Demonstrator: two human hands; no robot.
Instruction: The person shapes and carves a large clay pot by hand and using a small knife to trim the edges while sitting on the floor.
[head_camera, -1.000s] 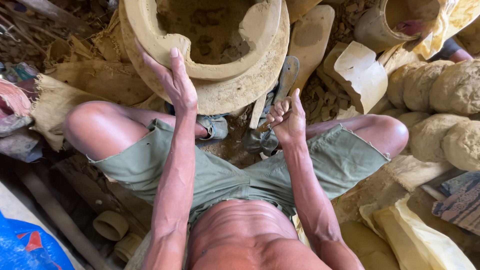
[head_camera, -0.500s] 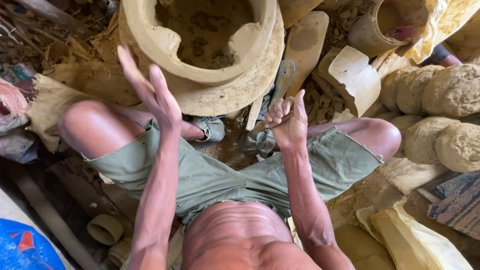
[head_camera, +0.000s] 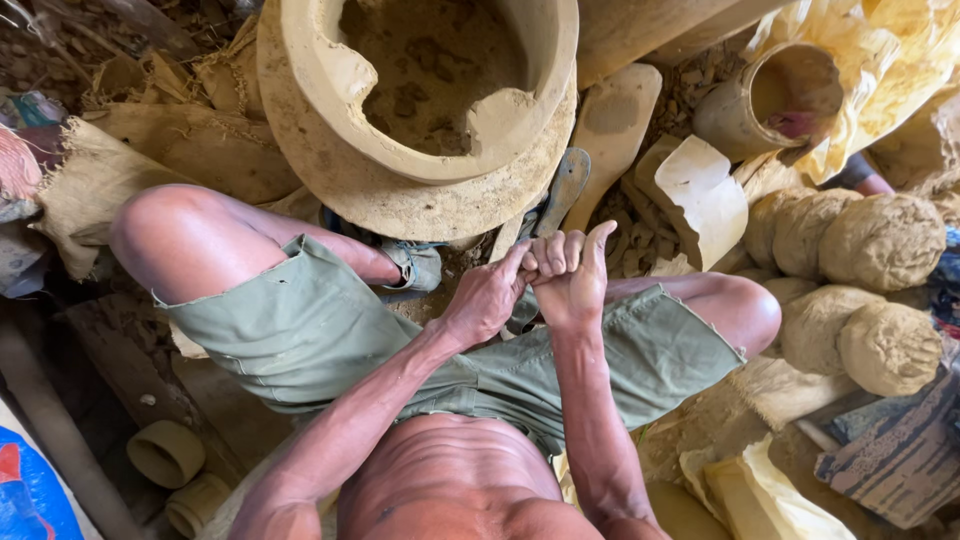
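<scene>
My left hand (head_camera: 487, 297) and right hand (head_camera: 572, 280) meet above my lap, fingers curled, the left touching the right's knuckles; I cannot tell whether they pinch anything between them. Just beyond them stands the big clay pot (head_camera: 425, 110), unfired, its thick rim notched, with loose crumbs of dry clay lying inside. A wooden paddle (head_camera: 610, 130) lies beside it. Further right a smaller cylinder pot (head_camera: 770, 100) lies tilted, something reddish inside. Clay lumps (head_camera: 880, 240) sit piled at my right knee.
</scene>
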